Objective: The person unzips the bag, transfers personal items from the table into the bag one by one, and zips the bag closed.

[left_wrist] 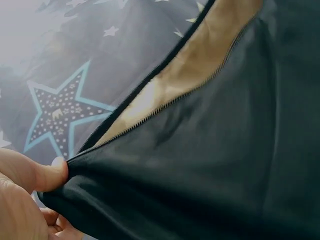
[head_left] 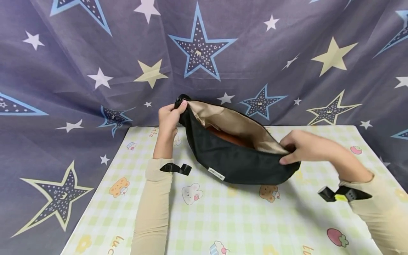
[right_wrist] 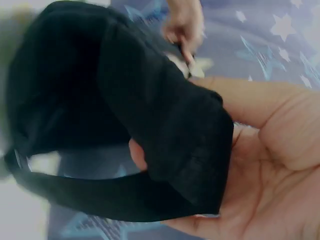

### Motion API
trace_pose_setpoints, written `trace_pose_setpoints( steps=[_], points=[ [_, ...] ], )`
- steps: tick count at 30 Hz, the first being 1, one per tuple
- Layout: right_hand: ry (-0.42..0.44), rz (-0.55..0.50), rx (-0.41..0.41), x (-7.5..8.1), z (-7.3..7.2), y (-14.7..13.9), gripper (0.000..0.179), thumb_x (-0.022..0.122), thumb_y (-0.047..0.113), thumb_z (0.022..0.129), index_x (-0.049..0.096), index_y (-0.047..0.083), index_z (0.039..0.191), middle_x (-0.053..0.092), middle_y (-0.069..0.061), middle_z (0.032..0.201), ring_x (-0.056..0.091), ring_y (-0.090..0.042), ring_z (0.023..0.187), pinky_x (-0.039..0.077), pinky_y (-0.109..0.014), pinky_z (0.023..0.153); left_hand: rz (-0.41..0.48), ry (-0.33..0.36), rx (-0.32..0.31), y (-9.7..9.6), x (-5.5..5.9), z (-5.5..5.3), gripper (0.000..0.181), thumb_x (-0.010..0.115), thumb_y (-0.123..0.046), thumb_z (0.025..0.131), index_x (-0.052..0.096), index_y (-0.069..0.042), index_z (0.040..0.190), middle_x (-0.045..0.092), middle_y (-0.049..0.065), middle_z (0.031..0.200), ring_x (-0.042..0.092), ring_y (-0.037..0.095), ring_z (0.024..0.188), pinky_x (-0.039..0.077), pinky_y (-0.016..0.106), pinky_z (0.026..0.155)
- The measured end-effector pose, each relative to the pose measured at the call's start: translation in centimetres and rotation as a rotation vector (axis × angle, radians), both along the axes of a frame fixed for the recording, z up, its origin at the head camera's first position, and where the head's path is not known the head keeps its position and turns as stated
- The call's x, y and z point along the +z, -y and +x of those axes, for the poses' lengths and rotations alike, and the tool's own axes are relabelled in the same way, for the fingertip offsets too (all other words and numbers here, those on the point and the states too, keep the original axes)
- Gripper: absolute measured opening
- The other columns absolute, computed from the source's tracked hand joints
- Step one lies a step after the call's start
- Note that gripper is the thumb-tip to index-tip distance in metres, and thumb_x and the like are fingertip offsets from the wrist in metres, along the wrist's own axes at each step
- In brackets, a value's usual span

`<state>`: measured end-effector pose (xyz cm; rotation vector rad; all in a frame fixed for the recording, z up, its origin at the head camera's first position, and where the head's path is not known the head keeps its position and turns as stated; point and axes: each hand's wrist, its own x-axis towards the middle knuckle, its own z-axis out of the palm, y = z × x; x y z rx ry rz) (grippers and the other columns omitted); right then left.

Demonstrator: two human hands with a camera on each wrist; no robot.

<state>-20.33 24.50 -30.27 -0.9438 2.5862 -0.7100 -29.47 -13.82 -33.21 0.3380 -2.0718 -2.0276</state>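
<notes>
A black zippered bag (head_left: 237, 164) hangs tilted over the table, its left end higher than its right. Its zipper (left_wrist: 165, 106) is undone, and the mouth gapes to show beige lining (head_left: 229, 117). Deep inside lies something orange-brown (head_left: 232, 137), mostly hidden by the front panel. My left hand (head_left: 169, 118) pinches the upper left corner at the zipper's end, thumb on top. At the other end, my right hand (head_left: 306, 147) grips the lower right corner between thumb and fingers. A black strap (right_wrist: 100, 197) loops below the bag in the right wrist view.
Under the bag is a table with a green-and-white checked cloth (head_left: 204, 226) printed with cartoon animals and fruit. A dark curtain (head_left: 127, 42) with stars hangs right behind the table's back edge. Small black devices (head_left: 176, 168) are strapped to both wrists.
</notes>
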Motion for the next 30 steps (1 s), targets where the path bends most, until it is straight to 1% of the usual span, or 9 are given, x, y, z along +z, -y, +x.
trace_pose_setpoints(
  steps=[3,6,9,12,16,20,22,25,30],
  points=[
    [-0.083,-0.02,-0.025,1.3,-1.4,-1.9,0.024,0.084,0.012,0.082,0.062,0.017,0.072,0.046,0.013,0.064,0.039,0.002,0.057,0.036,-0.019,0.053,-0.008,-0.01,-0.021,0.5,0.6,0.4,0.044,0.077,-0.03,0.093,0.073,0.008,0.114,0.065,0.007,0.105,0.06,0.012,0.085,0.052,0.02,0.072],
    [-0.107,0.0,-0.05,2.7,-3.0,-3.5,0.019,0.082,0.009,0.085,0.065,0.014,0.077,0.047,0.012,0.064,0.039,0.002,0.057,0.036,-0.021,0.052,-0.021,-0.021,-0.061,0.8,1.4,0.9,0.036,0.078,-0.029,0.092,0.075,0.005,0.103,0.063,-0.002,0.08,0.06,0.008,0.068,0.051,0.018,0.062],
    [-0.067,0.049,-0.09,3.9,-5.1,-4.5,0.015,0.078,0.008,0.088,0.067,0.01,0.079,0.046,0.009,0.064,0.039,-0.001,0.056,0.036,-0.021,0.053,0.004,-0.014,-0.125,1.1,2.0,1.4,0.024,0.078,-0.028,0.092,0.075,-0.004,0.09,0.061,-0.005,0.06,0.058,0.006,0.052,0.05,0.018,0.053],
    [-0.022,0.086,-0.141,4.7,-7.8,-5.0,0.015,0.073,0.008,0.093,0.066,0.004,0.08,0.044,0.005,0.064,0.037,-0.004,0.056,0.036,-0.022,0.055,0.061,0.016,-0.189,1.4,2.3,1.3,0.018,0.077,-0.026,0.093,0.074,-0.012,0.081,0.062,-0.006,0.055,0.058,0.006,0.047,0.048,0.018,0.05],
    [-0.032,0.127,-0.171,4.8,-11.3,-4.9,0.016,0.067,0.008,0.098,0.066,0.0,0.083,0.045,0.003,0.066,0.038,-0.006,0.058,0.035,-0.023,0.058,0.168,0.03,-0.229,1.7,1.9,0.2,0.021,0.075,-0.021,0.094,0.074,-0.014,0.074,0.066,-0.005,0.058,0.06,0.006,0.048,0.047,0.017,0.05],
    [-0.142,0.175,-0.164,4.4,-13.9,-4.3,0.017,0.066,0.009,0.1,0.068,0.002,0.085,0.047,0.002,0.067,0.04,-0.01,0.06,0.033,-0.025,0.06,0.233,0.009,-0.228,1.9,1.1,-1.3,0.022,0.075,-0.02,0.094,0.074,-0.014,0.073,0.068,-0.004,0.063,0.063,0.007,0.053,0.051,0.018,0.055],
    [-0.218,0.204,-0.175,4.1,-14.7,-3.9,0.019,0.065,0.009,0.1,0.067,0.002,0.083,0.047,0.0,0.066,0.04,-0.013,0.061,0.033,-0.028,0.062,0.231,-0.006,-0.219,2.0,0.6,-2.1,0.02,0.076,-0.023,0.094,0.074,-0.014,0.075,0.068,-0.005,0.065,0.064,0.007,0.054,0.052,0.019,0.057],
    [-0.323,0.257,-0.219,3.7,-15.6,-3.1,0.018,0.062,0.011,0.101,0.069,0.002,0.088,0.056,-0.007,0.072,0.05,-0.023,0.068,0.039,-0.036,0.068,0.214,-0.032,-0.192,2.1,0.0,-3.1,0.017,0.077,-0.027,0.092,0.075,-0.015,0.081,0.069,-0.005,0.067,0.064,0.007,0.055,0.052,0.019,0.057],
    [-0.451,0.295,-0.322,2.5,-16.3,-2.1,0.019,0.056,0.011,0.101,0.072,0.0,0.102,0.069,-0.026,0.101,0.063,-0.047,0.094,0.044,-0.061,0.082,0.162,-0.043,-0.14,2.1,-0.9,-4.5,0.022,0.08,-0.032,0.089,0.073,-0.013,0.081,0.059,-0.008,0.057,0.05,0.004,0.046,0.038,0.016,0.046]
  ],
)
